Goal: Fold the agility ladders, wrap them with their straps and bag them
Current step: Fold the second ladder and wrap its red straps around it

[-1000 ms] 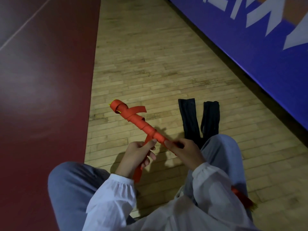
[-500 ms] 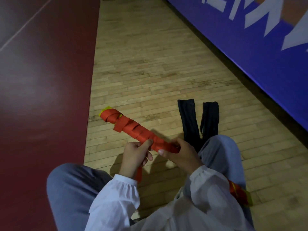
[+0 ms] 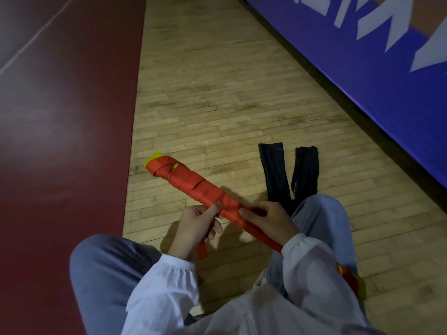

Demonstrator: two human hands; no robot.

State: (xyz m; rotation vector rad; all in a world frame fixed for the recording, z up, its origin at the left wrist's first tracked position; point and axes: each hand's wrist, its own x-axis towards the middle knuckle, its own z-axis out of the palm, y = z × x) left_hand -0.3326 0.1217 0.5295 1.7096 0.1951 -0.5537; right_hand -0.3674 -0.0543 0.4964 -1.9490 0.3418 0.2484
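Just above the person's knees, the left grip [image 3: 196, 223] pinches the loose strap tail [image 3: 202, 252], thumb pressed on the agility ladder [image 3: 191, 183], probably to keep the winding taut. The right grip [image 3: 268, 218] clasps the bundle's near end, holding it slanted over the wooden floor [image 3: 217, 93], likely so the strap can pass round. Beyond, two black bags [image 3: 274, 175] lie flat, within reach for bagging. Along the floor's right edge runs a blue banner [image 3: 362, 76]; its white letters are cut off and unreadable.

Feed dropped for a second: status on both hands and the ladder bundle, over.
Left hand pinches strap tail. Right hand grips wrapped ladder bundle. Black bags on floor beyond, untouched; nothing blocking.
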